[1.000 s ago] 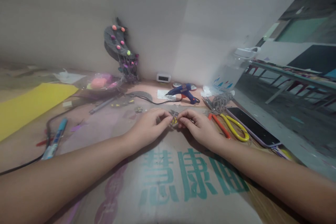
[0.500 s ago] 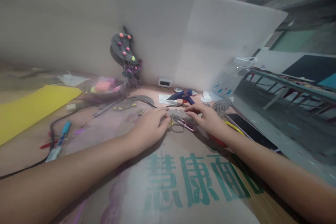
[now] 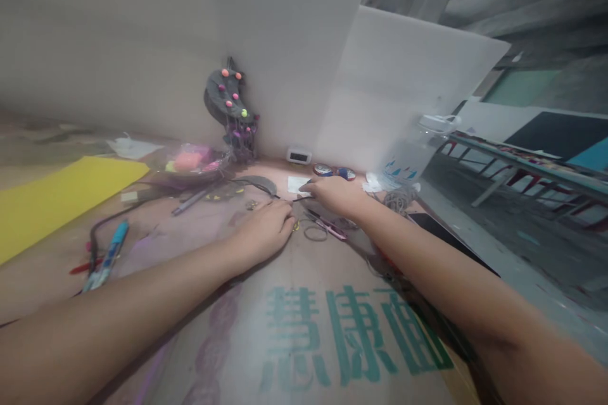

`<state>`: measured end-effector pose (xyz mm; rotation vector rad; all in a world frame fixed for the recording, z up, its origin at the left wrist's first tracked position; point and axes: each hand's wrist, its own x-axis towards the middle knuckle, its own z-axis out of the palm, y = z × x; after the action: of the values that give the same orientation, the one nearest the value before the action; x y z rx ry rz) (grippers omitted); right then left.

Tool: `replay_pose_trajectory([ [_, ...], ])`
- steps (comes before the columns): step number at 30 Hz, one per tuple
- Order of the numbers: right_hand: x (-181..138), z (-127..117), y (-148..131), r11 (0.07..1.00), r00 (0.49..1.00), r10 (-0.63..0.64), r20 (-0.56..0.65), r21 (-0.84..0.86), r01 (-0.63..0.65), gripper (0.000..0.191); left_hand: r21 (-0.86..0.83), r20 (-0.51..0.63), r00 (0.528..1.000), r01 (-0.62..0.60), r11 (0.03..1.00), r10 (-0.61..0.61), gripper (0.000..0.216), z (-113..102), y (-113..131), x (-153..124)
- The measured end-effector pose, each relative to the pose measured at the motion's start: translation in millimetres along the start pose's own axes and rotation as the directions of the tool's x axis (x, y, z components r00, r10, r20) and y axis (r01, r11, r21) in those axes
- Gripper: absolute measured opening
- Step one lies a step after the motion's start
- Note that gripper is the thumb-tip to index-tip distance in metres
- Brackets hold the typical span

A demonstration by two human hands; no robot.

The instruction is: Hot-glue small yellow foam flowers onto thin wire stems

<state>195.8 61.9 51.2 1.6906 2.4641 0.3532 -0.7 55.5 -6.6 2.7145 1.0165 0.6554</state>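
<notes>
My left hand point(image 3: 265, 232) rests on the printed cardboard mat point(image 3: 332, 329), its fingers pinched on a small yellow piece point(image 3: 296, 226). My right hand point(image 3: 335, 194) is stretched out further back and curls over the blue glue gun, of which only the dark nozzle point(image 3: 305, 188) shows by the white paper slip point(image 3: 295, 183). Between the hands lie small pink-handled scissors point(image 3: 327, 226) and a thin wire ring point(image 3: 315, 233).
A yellow sheet point(image 3: 52, 193), a blue pen point(image 3: 107, 254) and a black cable point(image 3: 102, 224) lie at the left. A bag of pompoms point(image 3: 190, 161) and a grey felt ornament point(image 3: 228, 101) stand at the back. A wire coil point(image 3: 399, 197) and phone point(image 3: 439, 232) are right.
My right hand let go of the small piece and reached back to the glue gun, leaving the scissors on the mat. My left hand stayed put, still pinching.
</notes>
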Motion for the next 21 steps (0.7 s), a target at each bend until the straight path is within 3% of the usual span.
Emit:
replay_pose_trajectory([
  [5,-2.4,2.4,-2.7,1.0,1.0,0.006,0.011,-0.026,-0.005,0.026,0.098,-0.02,0.998,-0.063,0.993,0.065,0.025,2.7,-0.5,0.6],
  [15,-5.8,10.8,-7.2,0.997,0.999,0.045,-0.011,-0.068,-0.045,0.027,0.077,0.016,1.0,-0.009,0.997,0.008,0.026,2.9,-2.7,1.2],
  [21,-12.8,4.1,0.4,0.985,0.985,0.16,0.07,-0.07,-0.155,0.024,0.025,0.029,0.999,0.015,1.0,-0.016,0.026,1.2,-2.0,3.2],
])
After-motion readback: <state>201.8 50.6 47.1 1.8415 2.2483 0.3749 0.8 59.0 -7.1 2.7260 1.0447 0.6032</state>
